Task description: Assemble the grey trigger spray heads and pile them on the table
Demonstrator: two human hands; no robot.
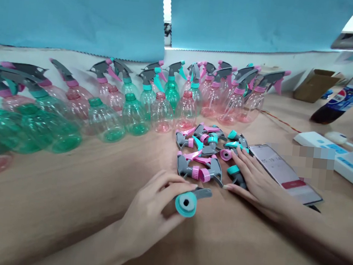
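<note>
Near the front of the table my left hand [153, 209] is closed on a spray head [186, 204], grey with a turquoise collar whose open underside faces me. My right hand [257, 180] lies with fingers stretched out and apart at the right side of a pile of loose spray heads [210, 169]. These are grey with pink or turquoise collars and triggers. Under and beside the right fingers are a pink-collared head [226, 154] and a turquoise-collared head [236, 175], partly covered; the hand does not grip them.
Behind the pile stand clear bottles without heads, such as a pink one [162, 114] and a green one [136, 116]. Further back, several bottles carry spray heads. At right are a phone [285, 172], a power strip [339, 158], a cola bottle [343, 100] and a cardboard box [315, 85].
</note>
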